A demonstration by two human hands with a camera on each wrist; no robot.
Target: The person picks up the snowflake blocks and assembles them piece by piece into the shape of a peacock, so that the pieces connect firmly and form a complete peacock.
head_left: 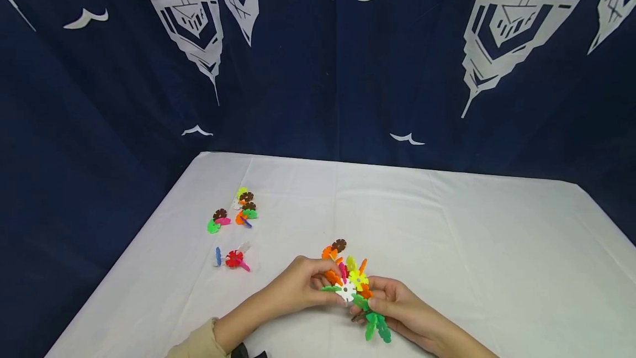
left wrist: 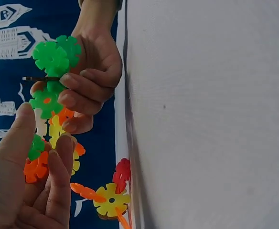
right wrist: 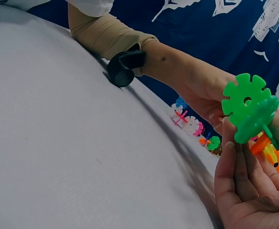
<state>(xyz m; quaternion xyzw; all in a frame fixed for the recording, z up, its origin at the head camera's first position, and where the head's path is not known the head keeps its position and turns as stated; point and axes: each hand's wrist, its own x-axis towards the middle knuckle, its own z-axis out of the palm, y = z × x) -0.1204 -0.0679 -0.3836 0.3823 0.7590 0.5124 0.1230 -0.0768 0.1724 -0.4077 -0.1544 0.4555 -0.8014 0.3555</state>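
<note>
A joined chain of colourful notched plastic discs (head_left: 346, 290), the snowflake-shaped building kind, is held between both hands over the table. My left hand (head_left: 310, 283) pinches its left side by the white and orange discs. From the right, my right hand (head_left: 397, 308) grips the lower part, where several green discs (left wrist: 51, 57) stick out past the fingers. A thin dark disc seen edge-on (left wrist: 41, 78) sits among the green ones. Yellow, orange and brown discs (head_left: 339, 245) extend from the far end of the chain. The left fingers partly hide the middle.
On the white-covered table (head_left: 472, 247), two small disc clusters (head_left: 247, 206) (head_left: 219, 220) lie at the back left. Nearer, a group with a red disc (head_left: 234, 259) and a blue disc stands left of my hands. A dark blue printed curtain (head_left: 318, 87) hangs behind the table.
</note>
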